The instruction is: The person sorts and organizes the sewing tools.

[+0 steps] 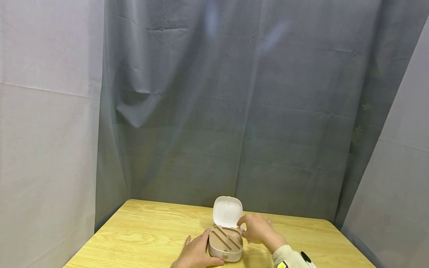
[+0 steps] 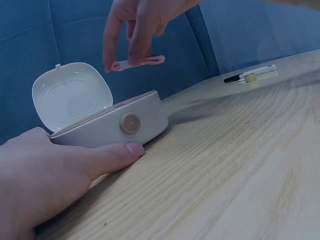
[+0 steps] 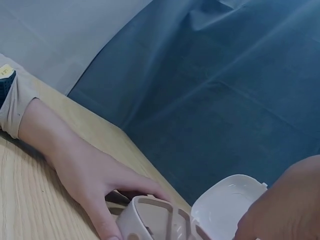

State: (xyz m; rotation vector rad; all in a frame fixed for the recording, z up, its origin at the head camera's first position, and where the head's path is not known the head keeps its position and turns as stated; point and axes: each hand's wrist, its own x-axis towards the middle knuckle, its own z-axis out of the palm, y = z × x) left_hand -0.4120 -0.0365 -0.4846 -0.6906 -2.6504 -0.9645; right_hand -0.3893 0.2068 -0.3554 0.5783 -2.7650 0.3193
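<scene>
the left hand grips the box at its left front, the thumb lying along the front wall below a round tan knob and the fingers against the left side. the box rests on the table, its white lid raised at the back, and a tan insert with slanting bars shows inside. the right hand has its grip on a small pink and white strip, pinched between thumb and fingers and held above the box, apart from it. in the left wrist view, a black and white pen lies farther back on the table, with a small yellow piece just beside it. a grey curtain hangs behind the table.
</scene>
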